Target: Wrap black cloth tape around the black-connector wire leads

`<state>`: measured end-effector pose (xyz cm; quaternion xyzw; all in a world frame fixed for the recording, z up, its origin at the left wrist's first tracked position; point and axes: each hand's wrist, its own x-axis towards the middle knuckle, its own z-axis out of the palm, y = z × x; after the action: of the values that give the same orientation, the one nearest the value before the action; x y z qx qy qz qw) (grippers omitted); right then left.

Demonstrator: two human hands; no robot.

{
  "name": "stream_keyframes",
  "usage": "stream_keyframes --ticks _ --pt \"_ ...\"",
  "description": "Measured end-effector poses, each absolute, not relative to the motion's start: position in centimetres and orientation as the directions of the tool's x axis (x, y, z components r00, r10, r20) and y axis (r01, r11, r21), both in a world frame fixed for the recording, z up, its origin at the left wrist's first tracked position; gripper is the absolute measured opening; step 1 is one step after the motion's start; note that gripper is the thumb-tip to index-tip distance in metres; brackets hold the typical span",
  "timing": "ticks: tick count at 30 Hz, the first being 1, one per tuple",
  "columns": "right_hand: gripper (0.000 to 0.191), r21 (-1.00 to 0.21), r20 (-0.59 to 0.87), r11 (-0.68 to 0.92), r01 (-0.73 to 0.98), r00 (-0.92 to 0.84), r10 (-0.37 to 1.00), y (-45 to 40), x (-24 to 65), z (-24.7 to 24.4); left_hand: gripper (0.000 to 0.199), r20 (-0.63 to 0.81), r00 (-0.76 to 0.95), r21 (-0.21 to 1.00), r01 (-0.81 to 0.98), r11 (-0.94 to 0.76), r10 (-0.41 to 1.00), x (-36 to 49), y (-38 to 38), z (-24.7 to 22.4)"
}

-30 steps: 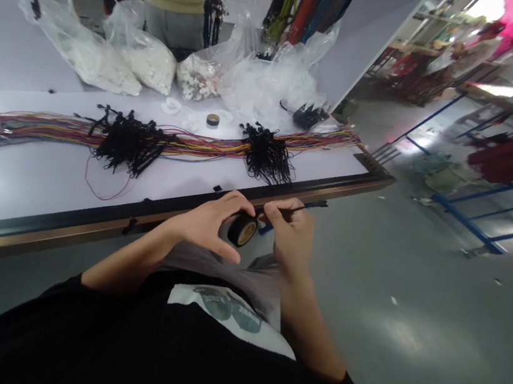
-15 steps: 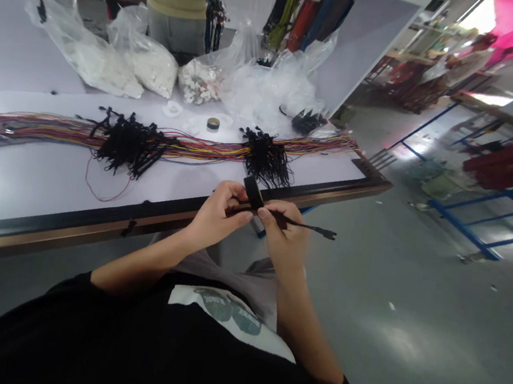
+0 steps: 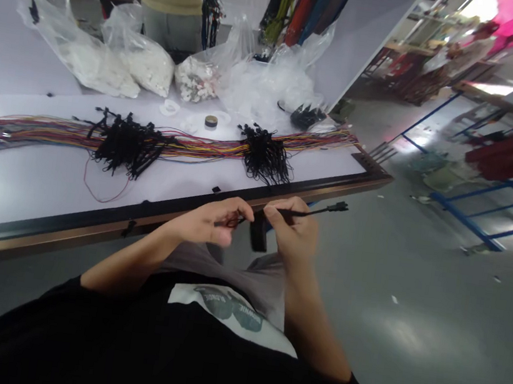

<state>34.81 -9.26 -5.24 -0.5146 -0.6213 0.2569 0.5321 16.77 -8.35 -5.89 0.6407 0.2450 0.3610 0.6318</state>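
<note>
My right hand (image 3: 294, 225) is closed on a thin black cable, whose forked connector (image 3: 338, 207) sticks out to the right. A roll of black tape (image 3: 258, 232) hangs below the cable between my hands. My left hand (image 3: 215, 220) is beside it, thumb and fingers apart, with a dark bit of cable by the fingertips; whether it touches the cable is unclear. Both hands are just off the table's front edge.
Long coloured wires (image 3: 206, 146) run along the table (image 3: 167, 186), with two black cable bunches (image 3: 128, 142) (image 3: 266, 154). Behind are a small tape roll (image 3: 211, 122) and plastic bags (image 3: 150, 68). A person (image 3: 170, 4) stands beyond; a blue-framed cart (image 3: 467, 226) is at right.
The tape roll has swung from above the cable to below it. My left fingers have spread and moved slightly left. The connector end has risen.
</note>
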Motion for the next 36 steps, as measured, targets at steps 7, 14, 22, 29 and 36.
stream_keyframes --ticks 7,14,22,29,36 --pt "0.009 -0.791 0.523 0.457 0.408 0.061 0.85 -9.8 34.2 -5.0 0.016 0.19 0.318 0.98 -0.003 -0.2 0.929 18.8 -7.8 -5.9" --pt "0.01 -0.805 0.465 0.38 0.456 0.088 0.881 -10.0 33.8 -5.3 0.025 0.099 0.281 0.991 -0.114 -0.069 0.954 19.4 -8.0 -6.0" --pt "0.013 -0.812 0.441 0.328 0.484 0.138 0.887 -10.4 33.2 -5.6 0.05 0.0 0.418 0.924 -0.348 0.16 0.908 19.9 -6.9 -5.9" --pt "0.022 -0.868 0.361 0.209 0.451 0.284 0.888 -9.9 34.1 -6.4 0.061 0.166 0.349 0.961 -0.268 -0.071 0.922 18.9 -8.2 -7.5" --pt "0.016 -0.796 0.476 0.394 0.459 0.072 0.877 -9.6 34.9 -5.3 0.043 0.173 0.443 0.979 -0.177 -0.104 0.88 19.0 -7.4 -7.2"
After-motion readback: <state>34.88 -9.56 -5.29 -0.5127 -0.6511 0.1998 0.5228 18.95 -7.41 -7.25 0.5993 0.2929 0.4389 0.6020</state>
